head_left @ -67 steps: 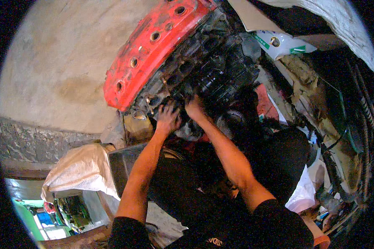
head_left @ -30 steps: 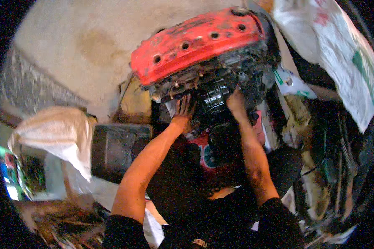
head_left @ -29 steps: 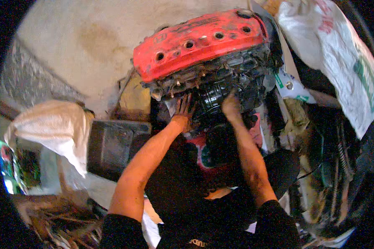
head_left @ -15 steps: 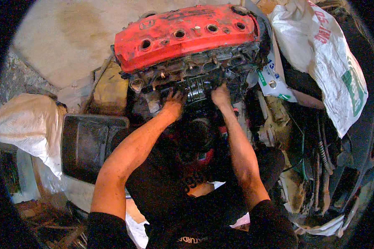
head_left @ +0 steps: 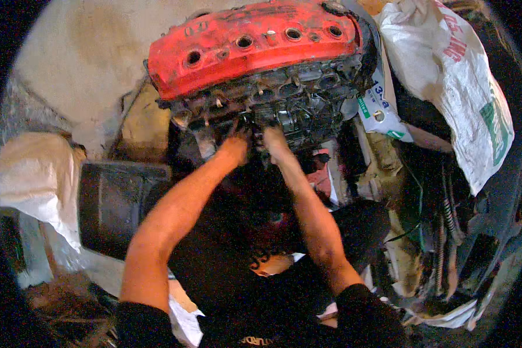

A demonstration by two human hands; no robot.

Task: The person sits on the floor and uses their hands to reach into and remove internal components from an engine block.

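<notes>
Now I am pressing my left hand [head_left: 236,146] and right hand [head_left: 274,142] side by side against the dark underside of the engine head [head_left: 272,98]; whether my fingers are spread or pinching, I cannot tell. The view has been settling, so my grip seems steady. Its red cover [head_left: 252,43] is running left to right across the upper centre, facing away from me.

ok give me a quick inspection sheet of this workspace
surface: pale concrete floor, stained in patches
job's things: engine block with a red top cover, grimy underneath
clutter: white sacks at right and left, dark box, dark scrap parts at far right
hands: left hand and right hand both pressed against the engine's underside; fingers hidden in the dark parts, grip cannot be told
cables: thin dark wire in the pile at right
surroundings: cramped and dim around the person's lap
</notes>
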